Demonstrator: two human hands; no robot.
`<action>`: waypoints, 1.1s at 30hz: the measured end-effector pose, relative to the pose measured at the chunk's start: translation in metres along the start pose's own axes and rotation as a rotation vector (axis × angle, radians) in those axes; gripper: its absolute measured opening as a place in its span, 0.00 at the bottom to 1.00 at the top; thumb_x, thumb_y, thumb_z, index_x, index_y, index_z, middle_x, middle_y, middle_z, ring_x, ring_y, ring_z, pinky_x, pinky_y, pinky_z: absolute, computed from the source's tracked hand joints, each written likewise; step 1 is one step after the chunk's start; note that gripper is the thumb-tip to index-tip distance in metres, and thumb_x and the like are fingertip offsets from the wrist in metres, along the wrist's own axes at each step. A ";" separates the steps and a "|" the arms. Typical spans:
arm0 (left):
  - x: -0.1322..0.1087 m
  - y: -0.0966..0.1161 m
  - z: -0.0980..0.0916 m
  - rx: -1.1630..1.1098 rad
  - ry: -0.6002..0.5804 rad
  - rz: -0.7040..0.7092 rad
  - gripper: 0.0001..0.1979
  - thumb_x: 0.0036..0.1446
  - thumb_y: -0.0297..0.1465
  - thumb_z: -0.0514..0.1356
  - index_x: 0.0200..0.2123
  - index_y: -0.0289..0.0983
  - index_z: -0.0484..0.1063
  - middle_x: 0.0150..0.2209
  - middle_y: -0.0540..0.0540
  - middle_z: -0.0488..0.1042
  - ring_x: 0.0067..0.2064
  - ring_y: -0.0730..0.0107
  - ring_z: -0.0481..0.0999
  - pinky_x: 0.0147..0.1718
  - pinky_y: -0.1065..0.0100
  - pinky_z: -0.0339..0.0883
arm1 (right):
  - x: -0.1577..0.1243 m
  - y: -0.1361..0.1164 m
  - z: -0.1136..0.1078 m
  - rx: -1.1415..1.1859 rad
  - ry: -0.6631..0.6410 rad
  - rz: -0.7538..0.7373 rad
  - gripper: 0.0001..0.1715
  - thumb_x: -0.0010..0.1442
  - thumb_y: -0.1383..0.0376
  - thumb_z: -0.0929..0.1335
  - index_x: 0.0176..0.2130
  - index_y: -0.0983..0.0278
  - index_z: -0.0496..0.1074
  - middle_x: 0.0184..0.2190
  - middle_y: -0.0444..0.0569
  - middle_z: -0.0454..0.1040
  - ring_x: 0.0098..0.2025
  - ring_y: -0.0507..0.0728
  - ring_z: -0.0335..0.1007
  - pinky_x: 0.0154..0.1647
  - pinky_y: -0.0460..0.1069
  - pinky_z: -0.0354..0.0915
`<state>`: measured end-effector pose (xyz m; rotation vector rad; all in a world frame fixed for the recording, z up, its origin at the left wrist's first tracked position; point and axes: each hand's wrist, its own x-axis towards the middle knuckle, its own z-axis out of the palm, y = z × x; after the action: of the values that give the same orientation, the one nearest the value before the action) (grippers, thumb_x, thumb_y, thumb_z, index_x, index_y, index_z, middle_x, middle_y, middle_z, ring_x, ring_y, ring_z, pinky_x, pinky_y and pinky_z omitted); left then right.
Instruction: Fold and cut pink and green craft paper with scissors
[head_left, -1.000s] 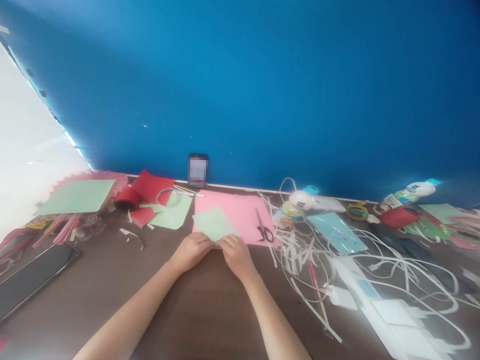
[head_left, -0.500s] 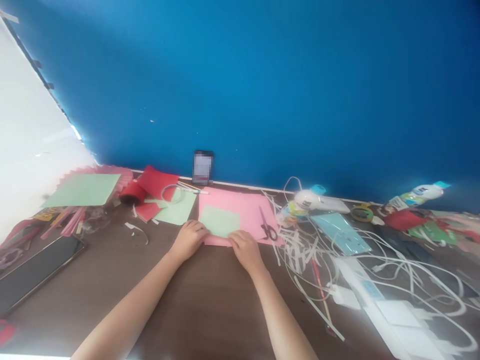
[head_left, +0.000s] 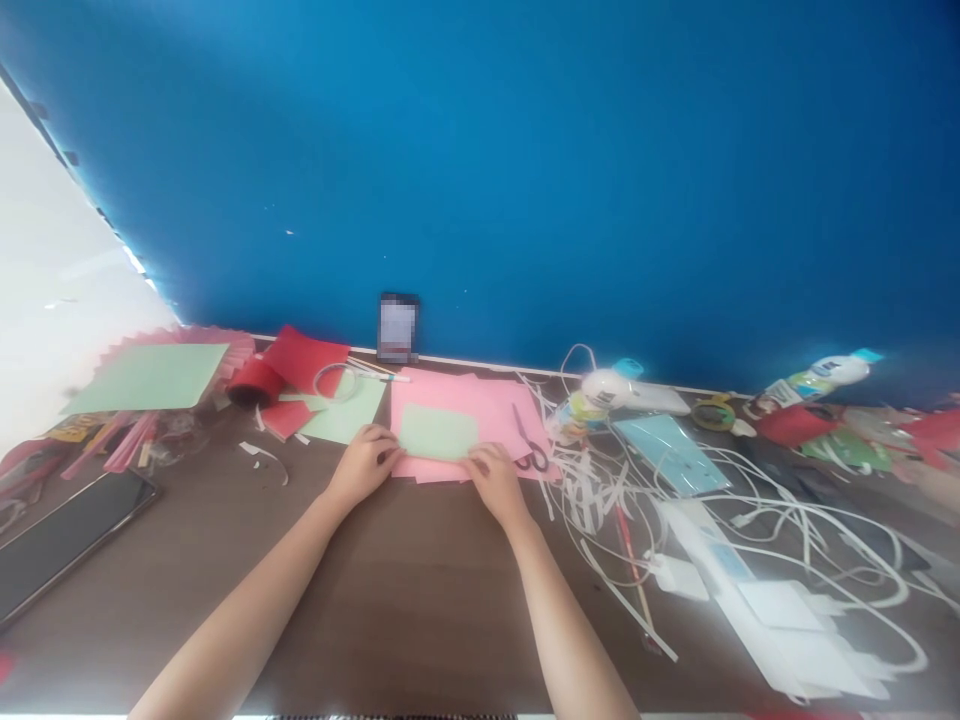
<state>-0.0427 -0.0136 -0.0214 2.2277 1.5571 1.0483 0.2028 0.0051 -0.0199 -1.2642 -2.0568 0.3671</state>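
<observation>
Left hand (head_left: 366,464), right hand (head_left: 496,482) at centre frame, fingers curled at green sheet's (head_left: 439,432) near corners, seemingly steadying it over pink paper (head_left: 495,405); pinching or pressing, cannot tell.

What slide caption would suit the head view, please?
Left hand and right hand at near corners of green sheet over pink paper.

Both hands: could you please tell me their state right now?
Left hand: at the small green paper, near left corner; grip cannot be told.
Right hand: at that paper's near right corner; grip also unclear.
</observation>
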 end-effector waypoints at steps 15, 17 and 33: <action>0.003 -0.001 0.006 0.133 0.031 -0.074 0.10 0.52 0.32 0.54 0.21 0.38 0.65 0.39 0.44 0.70 0.49 0.57 0.61 0.47 0.58 0.62 | 0.001 0.004 0.011 -0.051 0.057 0.067 0.13 0.55 0.61 0.65 0.22 0.62 0.61 0.31 0.49 0.67 0.38 0.57 0.61 0.40 0.52 0.61; 0.003 -0.002 0.007 0.139 0.026 -0.073 0.09 0.52 0.32 0.54 0.21 0.38 0.65 0.40 0.44 0.70 0.49 0.57 0.61 0.47 0.58 0.62 | 0.001 0.005 0.011 -0.052 0.049 0.068 0.13 0.55 0.62 0.65 0.22 0.62 0.61 0.31 0.48 0.67 0.38 0.57 0.61 0.40 0.52 0.60; 0.005 -0.002 0.004 0.101 -0.032 -0.153 0.10 0.51 0.33 0.54 0.20 0.38 0.67 0.41 0.44 0.69 0.48 0.58 0.62 0.48 0.56 0.61 | 0.002 0.007 0.010 -0.018 -0.035 0.113 0.13 0.55 0.62 0.63 0.22 0.62 0.57 0.33 0.48 0.63 0.38 0.57 0.58 0.39 0.52 0.60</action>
<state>-0.0407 -0.0072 -0.0236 2.1366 1.7707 0.9063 0.1999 0.0116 -0.0298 -1.3979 -2.0272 0.4253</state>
